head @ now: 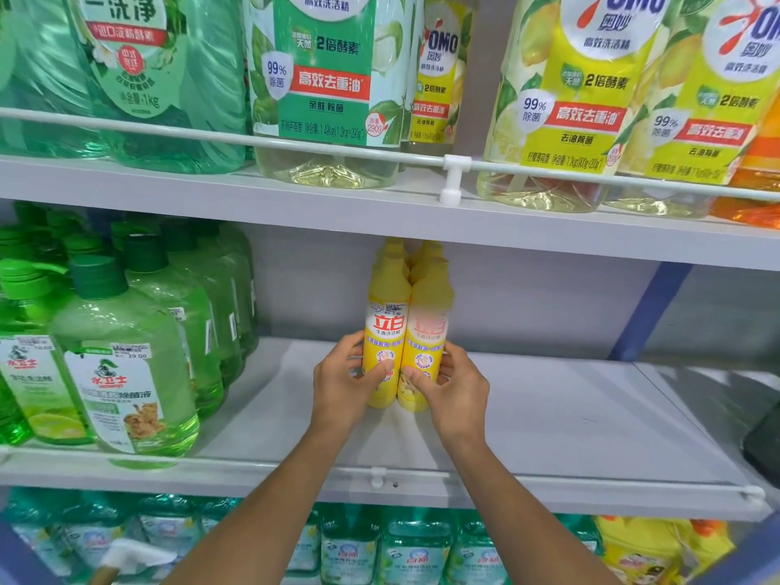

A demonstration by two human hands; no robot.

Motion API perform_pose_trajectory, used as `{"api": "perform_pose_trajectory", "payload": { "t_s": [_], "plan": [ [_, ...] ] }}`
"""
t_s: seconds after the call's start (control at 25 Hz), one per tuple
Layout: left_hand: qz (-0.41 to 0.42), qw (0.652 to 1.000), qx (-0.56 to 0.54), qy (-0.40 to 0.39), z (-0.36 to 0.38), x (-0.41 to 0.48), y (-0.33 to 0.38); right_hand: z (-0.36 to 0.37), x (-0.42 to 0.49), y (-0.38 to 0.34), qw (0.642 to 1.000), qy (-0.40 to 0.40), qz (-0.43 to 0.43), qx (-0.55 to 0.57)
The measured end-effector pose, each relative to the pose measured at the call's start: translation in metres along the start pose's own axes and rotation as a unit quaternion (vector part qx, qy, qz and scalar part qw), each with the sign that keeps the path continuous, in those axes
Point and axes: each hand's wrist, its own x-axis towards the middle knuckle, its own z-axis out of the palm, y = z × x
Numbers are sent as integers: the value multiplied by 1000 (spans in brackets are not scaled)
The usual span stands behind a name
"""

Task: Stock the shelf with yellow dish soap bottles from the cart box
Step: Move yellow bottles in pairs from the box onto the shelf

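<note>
Two yellow dish soap bottles stand upright side by side on the middle shelf (pixel 548 415), with more yellow bottles lined up behind them. My left hand (pixel 342 386) grips the left yellow bottle (pixel 384 327) around its lower body. My right hand (pixel 451 386) grips the right yellow bottle (pixel 428 331) the same way. Both bottle bases rest on the white shelf board. The cart box is out of view.
Green soap bottles (pixel 122 356) fill the left of the same shelf. A white rail (pixel 591 481) runs along the shelf's front edge. Large green and yellow bottles (pixel 591 99) stand on the shelf above, teal ones (pixel 413 546) below. Bare shelf board lies to the right.
</note>
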Motion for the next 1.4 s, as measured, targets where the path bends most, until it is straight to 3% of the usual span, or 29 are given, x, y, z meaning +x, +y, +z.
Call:
{"api": "perform_pose_trajectory", "payload": {
  "t_s": [0.6,0.8,0.92,1.08,1.2,1.28,1.4],
  "plan": [
    [-12,999,20,25,6,-5,-1,1,-1,-1,999,-9,1,-32],
    [-36,999,37,-6,2,-1,3,-8,4,-9,997,-51,15,-55],
    [-48,989,132,-53,-8,0,6,-20,4,-17,989,-90,43,-108],
    [-33,935,322,-147,-32,-15,33,-49,-18,-43,961,-146,21,-234],
    [-16,844,456,-282,-56,-44,63,-78,-44,-63,918,-227,-32,-324],
    [13,793,528,-303,-67,-68,80,-92,-63,-73,882,-260,-78,-386],
    [43,747,596,-290,-77,-115,103,-107,-98,-85,832,-296,-134,-449]
  ]
}}
